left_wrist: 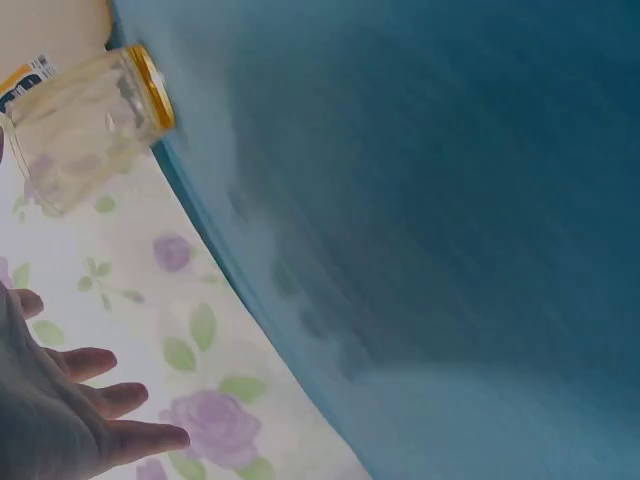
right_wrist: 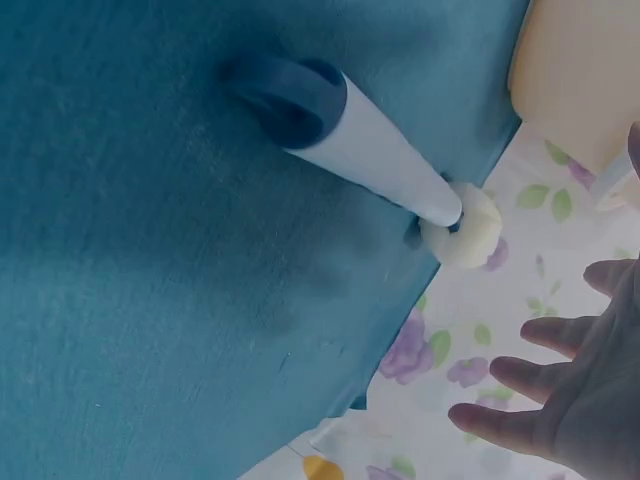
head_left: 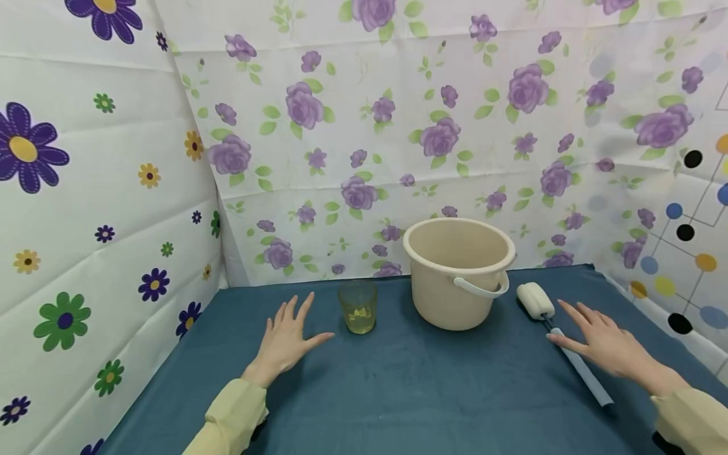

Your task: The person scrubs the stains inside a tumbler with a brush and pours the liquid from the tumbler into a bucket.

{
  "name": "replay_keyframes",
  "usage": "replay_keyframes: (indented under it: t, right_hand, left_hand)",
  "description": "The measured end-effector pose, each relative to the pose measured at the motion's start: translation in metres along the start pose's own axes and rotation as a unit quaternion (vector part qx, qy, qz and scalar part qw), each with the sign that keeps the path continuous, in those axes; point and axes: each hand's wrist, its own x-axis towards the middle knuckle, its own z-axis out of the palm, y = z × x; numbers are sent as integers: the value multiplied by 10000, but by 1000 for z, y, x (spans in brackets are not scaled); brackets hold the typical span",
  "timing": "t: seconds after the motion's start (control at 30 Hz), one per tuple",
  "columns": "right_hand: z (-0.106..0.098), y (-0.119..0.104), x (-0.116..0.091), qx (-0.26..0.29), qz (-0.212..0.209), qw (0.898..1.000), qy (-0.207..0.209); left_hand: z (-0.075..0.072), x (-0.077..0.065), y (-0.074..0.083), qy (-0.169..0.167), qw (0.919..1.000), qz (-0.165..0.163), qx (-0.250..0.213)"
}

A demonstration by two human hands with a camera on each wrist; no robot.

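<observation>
My left hand hovers over the cloth with its fingers spread, holding nothing. Just to its right stands a yellowish see-through glass, upright; the left wrist view shows this glass too. On the right side, my right hand is held in the air, fingers straight and empty. Beside and partly under it lies a sponge brush with a white sponge head and a pale blue-grey handle. In the right wrist view the brush handle points toward the camera, apart from the fingers.
A cream bucket stands upright at the back of the blue cloth-covered table, its carrying handle hanging at the front right. Flower-printed sheets hang behind the table, with more printed sheets at both sides.
</observation>
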Motion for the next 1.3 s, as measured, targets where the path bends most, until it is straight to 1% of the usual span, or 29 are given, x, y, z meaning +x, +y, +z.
replay_keyframes:
  t: [0.13, 0.3, 0.47, 0.57, 0.63, 0.73, 0.93, 1.03, 1.17, 1.3]
  right_hand:
    - [2, -3, -6, 38, 21, 10000, -64]
    - [4, -4, -11, -65, 7, 9999, -91]
    - [7, -5, -16, -59, 46, 9998, -189]
    - [9, -5, -20, -34, 91, 9996, -268]
    - [11, -4, -22, 8, 112, 9995, -312]
    - [13, -4, -25, 79, 172, 9989, -423]
    - [15, -2, -29, 175, 211, 9983, -506]
    - [15, 0, -30, 149, 204, 9985, -495]
    - [16, 2, -32, 59, 278, 9980, -556]
    - [18, 3, -32, 36, 318, 9979, -572]
  left_hand:
    - [7, 12, 13, -29, 9997, 72, -224]
    - [15, 23, 28, 133, 9979, 128, -623]
    - [22, 33, 40, 292, 9916, -40, -1263]
    - [27, 40, 45, 323, 9866, -168, -1593]
    - [30, 44, 47, 324, 9824, -212, -1827]
    - [36, 49, 50, 280, 9756, -380, -2144]
    - [47, 53, 50, 274, 9628, -582, -2625]
    - [49, 53, 50, 281, 9586, -656, -2756]
    - [51, 54, 50, 254, 9565, -720, -2816]
    - [52, 56, 51, 253, 9504, -778, -3001]
